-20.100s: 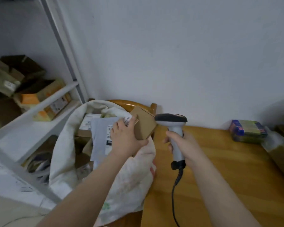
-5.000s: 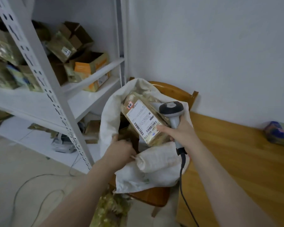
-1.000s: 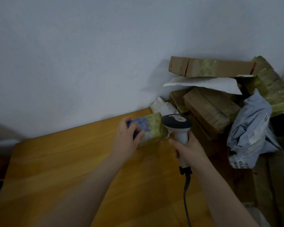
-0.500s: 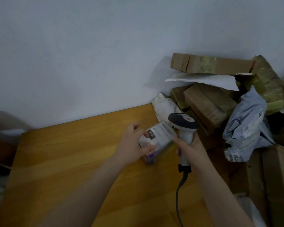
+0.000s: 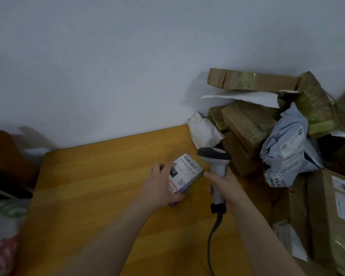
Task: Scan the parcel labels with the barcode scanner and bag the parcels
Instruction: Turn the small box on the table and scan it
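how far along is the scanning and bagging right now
Done: the small parcel is picked out, label facing up, held by the left hand. In hand: the right hand grips the scanner, its head right beside the label. Left: bagging this one in the sack at far left, then the whole parcel pile on the right.

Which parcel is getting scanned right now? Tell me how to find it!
Look at the wooden table, left of the big parcel pile. The small parcel sits in the left hand, beside the barcode scanner in the right hand. Unlike the piled parcels, it is held, and its white label has a red-circled scribble.
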